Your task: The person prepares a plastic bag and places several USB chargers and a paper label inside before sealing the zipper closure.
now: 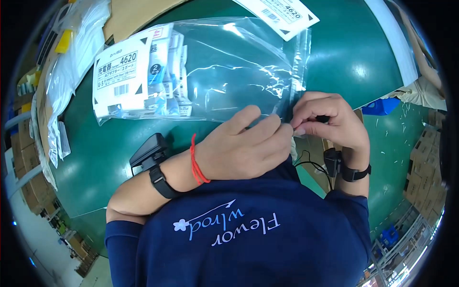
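Note:
A clear plastic bag (pixel 229 67) lies flat on the green tabletop. Its left end holds several small white packages (pixel 173 71), and a white printed label card (pixel 123 79) sits over them. At the near corner of the bag's right end, my two hands meet. The thumb and forefinger of my right hand (pixel 332 117) pinch the bag's edge strip (pixel 300 60). My left hand (pixel 253 146) is closed, its fingers curled at the same corner; its thumb tip is hidden.
Another white label card (pixel 282 16) lies beyond the bag. Cardboard (pixel 136 14) and crumpled clear plastic wrap (pixel 76 62) cover the far left. A blue bin (pixel 381 106) is right of the table edge. Stacked cartons (pixel 423 172) stand farther right. A black cable (pixel 311 162) hangs near my right wrist.

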A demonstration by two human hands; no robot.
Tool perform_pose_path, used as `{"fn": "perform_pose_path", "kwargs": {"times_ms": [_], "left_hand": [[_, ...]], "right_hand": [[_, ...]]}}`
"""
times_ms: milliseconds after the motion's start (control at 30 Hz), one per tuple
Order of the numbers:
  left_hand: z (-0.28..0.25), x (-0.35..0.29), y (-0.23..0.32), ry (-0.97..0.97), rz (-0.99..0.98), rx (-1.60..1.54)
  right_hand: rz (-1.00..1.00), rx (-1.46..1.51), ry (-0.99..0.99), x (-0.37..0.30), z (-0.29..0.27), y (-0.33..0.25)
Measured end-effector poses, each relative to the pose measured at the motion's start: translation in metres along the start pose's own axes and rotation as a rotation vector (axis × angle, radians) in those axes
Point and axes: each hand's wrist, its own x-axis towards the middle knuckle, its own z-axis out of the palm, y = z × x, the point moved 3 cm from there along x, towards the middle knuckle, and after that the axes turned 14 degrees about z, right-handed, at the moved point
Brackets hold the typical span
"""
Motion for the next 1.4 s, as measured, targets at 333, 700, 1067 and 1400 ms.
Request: {"fn": "perform_pose_path", "kwargs": {"times_ms": [333,700,1067,1400], "left_hand": [[0.017,0.009,-0.008,0.046,-0.093,-0.042],[0.014,0.014,-0.014,0.092,-0.121,-0.081],[0.008,0.014,-0.013,0.119,-0.092,-0.106],[0.005,0.009,-0.005,0.107,-0.036,-0.128]], "right_hand": [[0.045,0.067,-0.133,0.002,-0.004,0.009],[0.077,0.162,-0.183,0.004,-0.007,0.011],[-0.044,0.094,-0.172,0.003,-0.004,0.011],[-0.026,0.32,0.238,0.001,-0.018,0.015]]}}
